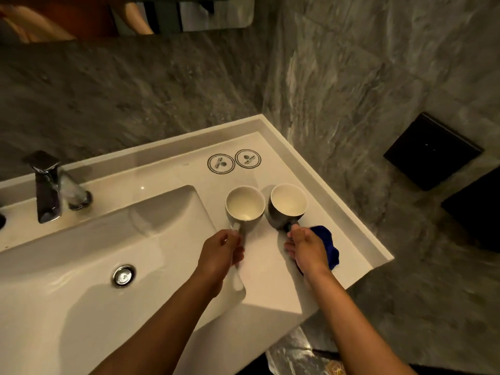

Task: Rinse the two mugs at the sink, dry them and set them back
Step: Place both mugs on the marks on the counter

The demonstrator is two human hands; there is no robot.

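Gripping both handles — my left hand (220, 249) curls round the white mug (244, 205), my right hand (307, 246) pinches the dark mug (286, 205). Both mugs stand upright, side by side, on the white counter (270, 280) right of the sink basin (81, 266) — interiors pale. A blue cloth (328, 246) lies under my right hand.

Both mug handles (236, 228) hidden in hands; coaster print (221, 163) illegible.
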